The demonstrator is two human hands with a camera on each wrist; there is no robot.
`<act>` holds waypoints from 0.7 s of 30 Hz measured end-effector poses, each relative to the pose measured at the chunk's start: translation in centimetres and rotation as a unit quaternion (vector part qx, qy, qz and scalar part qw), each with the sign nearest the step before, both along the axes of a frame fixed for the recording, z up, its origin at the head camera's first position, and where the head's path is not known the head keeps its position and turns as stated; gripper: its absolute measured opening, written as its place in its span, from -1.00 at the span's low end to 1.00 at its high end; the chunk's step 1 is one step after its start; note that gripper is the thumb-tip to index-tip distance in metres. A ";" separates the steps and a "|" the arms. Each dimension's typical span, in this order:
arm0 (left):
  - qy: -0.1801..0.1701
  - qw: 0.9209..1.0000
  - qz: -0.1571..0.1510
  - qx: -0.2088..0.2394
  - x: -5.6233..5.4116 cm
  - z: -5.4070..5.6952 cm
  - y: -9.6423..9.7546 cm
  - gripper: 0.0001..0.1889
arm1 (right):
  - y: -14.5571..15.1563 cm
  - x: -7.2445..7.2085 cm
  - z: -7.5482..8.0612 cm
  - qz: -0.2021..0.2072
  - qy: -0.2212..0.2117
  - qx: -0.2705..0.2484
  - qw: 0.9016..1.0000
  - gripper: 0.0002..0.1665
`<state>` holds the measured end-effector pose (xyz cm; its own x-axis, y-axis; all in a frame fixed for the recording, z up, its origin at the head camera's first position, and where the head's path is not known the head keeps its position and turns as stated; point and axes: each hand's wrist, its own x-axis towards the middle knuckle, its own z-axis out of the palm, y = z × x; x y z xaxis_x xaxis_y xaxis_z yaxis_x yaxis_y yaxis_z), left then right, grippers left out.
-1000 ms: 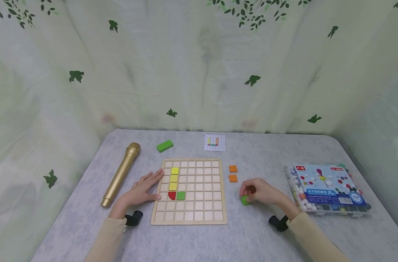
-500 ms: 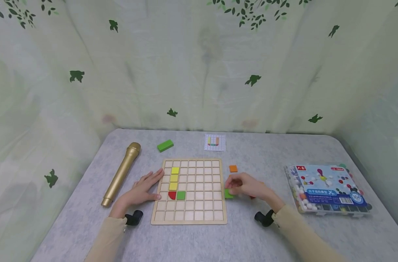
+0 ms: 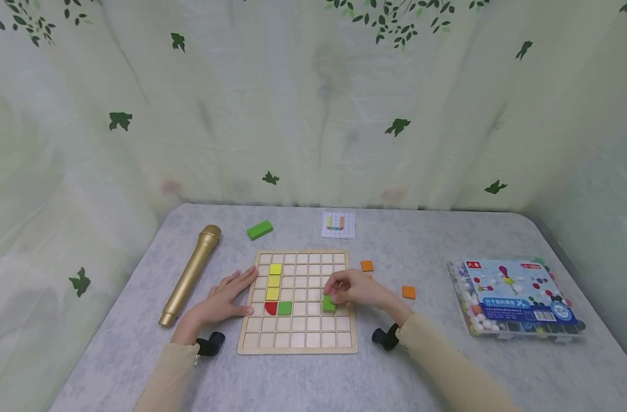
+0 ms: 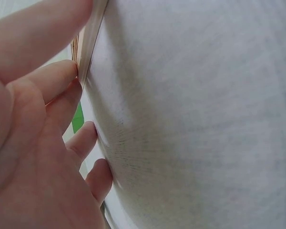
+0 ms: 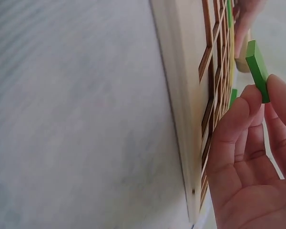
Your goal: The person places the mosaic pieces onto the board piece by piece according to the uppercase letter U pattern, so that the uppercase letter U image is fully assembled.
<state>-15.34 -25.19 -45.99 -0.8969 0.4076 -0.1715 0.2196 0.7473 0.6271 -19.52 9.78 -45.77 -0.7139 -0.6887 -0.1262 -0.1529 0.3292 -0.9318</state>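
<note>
My right hand (image 3: 355, 288) pinches a green square tile (image 3: 328, 304) between thumb and fingertip, over the right side of a wooden grid board (image 3: 298, 350). In the right wrist view the same tile (image 5: 257, 71) stands tilted above the grid. My left hand (image 3: 223, 297) rests along the board's left edge, fingers spread, with fingertips and thumb at the rim. Yellow square tiles (image 3: 273, 281) form a column in the grid's left part. Below them a red rounded-corner tile (image 3: 269, 308) sits beside another green tile (image 3: 284, 308).
Orange square tiles (image 3: 409, 292) lie right of the board, one partly behind my right hand. A gold microphone (image 3: 191, 274) lies at left. Behind the board are a green block (image 3: 260, 229) and a patterned card (image 3: 338, 224). A clear box of molecule-model parts (image 3: 519, 297) stands at right.
My right hand has carried the green tile leftward from the table, across the board's right edge and over the grid. An orange tile behind it has come into view. The left hand stays put.
</note>
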 end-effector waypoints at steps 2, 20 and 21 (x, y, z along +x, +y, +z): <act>0.001 1.000 -0.001 0.002 0.0 -0.1 0.0 -0.09 | -0.6 -0.1 0.1 0.002 0.001 -0.003 1.000 -0.89; 0.000 1.000 -0.001 0.006 -0.1 -0.3 -0.1 -0.09 | -5.7 -0.6 0.4 0.021 0.021 0.025 0.999 -0.85; 0.001 1.000 -0.001 0.007 -0.1 -0.3 -0.2 -0.09 | -5.8 -0.6 0.4 0.024 0.028 0.027 0.999 -0.85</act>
